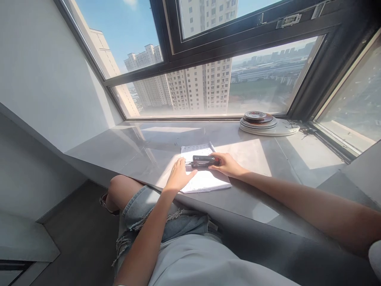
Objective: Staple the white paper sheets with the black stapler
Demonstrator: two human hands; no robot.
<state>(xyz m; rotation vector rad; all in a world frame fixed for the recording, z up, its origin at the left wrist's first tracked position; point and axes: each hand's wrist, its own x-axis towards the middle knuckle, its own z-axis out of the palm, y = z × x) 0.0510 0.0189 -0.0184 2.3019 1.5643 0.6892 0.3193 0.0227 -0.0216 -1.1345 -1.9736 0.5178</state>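
A stack of white printed papers (205, 180) lies on the grey stone window ledge (143, 147) in front of me. My left hand (179, 174) rests flat on the left edge of the papers, fingers stretched out. My right hand (228, 163) grips the right end of a black stapler (204, 161), which sits across the upper part of the papers. The stapler's left end nearly meets my left fingertips.
A pile of plates (262, 123) with a patterned one on top stands at the back right of the ledge by the window. A small dark object (308, 131) lies just right of the plates. My bent knee (119, 188) is against the ledge's front edge.
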